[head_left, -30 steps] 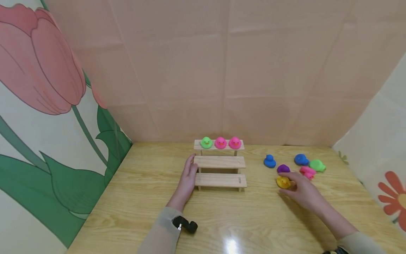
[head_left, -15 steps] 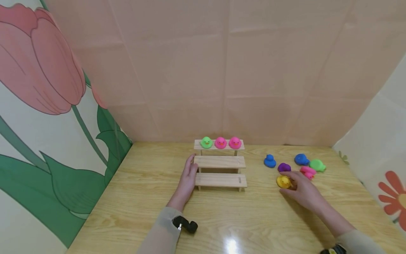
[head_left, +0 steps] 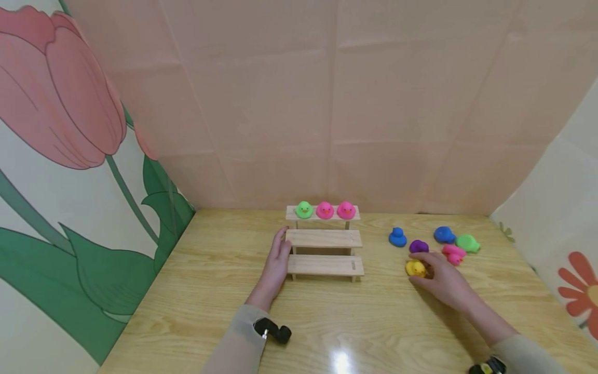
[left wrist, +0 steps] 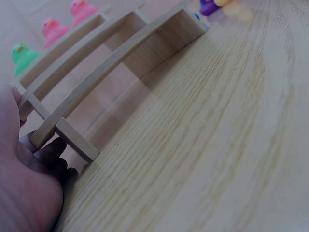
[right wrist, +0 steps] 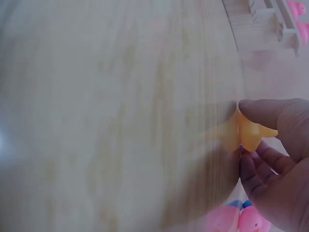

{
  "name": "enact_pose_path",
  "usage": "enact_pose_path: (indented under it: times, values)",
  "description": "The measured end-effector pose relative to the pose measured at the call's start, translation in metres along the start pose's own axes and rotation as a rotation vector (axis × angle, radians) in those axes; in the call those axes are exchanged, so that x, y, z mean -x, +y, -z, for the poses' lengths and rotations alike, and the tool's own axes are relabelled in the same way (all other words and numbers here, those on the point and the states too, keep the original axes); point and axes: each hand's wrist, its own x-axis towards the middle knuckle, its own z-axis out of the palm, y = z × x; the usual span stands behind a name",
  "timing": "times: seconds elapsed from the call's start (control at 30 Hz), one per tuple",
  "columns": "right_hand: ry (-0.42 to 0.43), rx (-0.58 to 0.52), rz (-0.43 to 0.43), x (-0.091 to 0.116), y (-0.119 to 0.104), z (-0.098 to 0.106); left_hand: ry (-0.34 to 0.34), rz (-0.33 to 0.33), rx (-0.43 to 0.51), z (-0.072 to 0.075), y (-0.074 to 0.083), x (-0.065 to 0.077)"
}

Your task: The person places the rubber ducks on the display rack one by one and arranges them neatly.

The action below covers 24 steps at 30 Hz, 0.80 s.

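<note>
A three-tier wooden shelf (head_left: 324, 265) stands in the middle of the table. My left hand (head_left: 275, 264) holds its left end; in the left wrist view the hand's fingers (left wrist: 57, 147) curl in beneath the lowest board. On the top tier sit a green duck (head_left: 303, 210) and two pink ducks (head_left: 325, 210). To the right, my right hand (head_left: 446, 278) has thumb and fingers around a yellow rubber duck (head_left: 415, 268) at the tabletop. The right wrist view shows this yellow duck (right wrist: 251, 133) between the thumb and the curled fingers.
Beyond the right hand lie a purple duck (head_left: 418, 246), two blue ducks (head_left: 397, 238), a pink duck (head_left: 454, 254) and a green duck (head_left: 467, 243). Some are tipped over. A fabric backdrop (head_left: 327, 130) hangs behind the wooden table (head_left: 355, 322).
The yellow duck has shifted slightly left with my right hand. The purple duck moved a little away from me early on. My left hand and the shelf stay put.
</note>
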Motion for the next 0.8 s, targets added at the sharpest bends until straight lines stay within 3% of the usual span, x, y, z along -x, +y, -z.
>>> enact_pose_path:
  times: [0.23, 0.53, 0.8]
  values:
    - [-0.014, -0.054, -0.016, -0.006, -0.015, 0.004, -0.005, 0.004, 0.005, 0.0, -0.001, -0.001]
    - [0.02, -0.074, 0.074, -0.019, -0.057, 0.013, 0.001, 0.012, 0.009, 0.0, -0.001, -0.001]
    - [-0.011, -0.105, 0.101, -0.031, -0.088, 0.011, 0.0, -0.005, 0.024, 0.0, -0.003, -0.003]
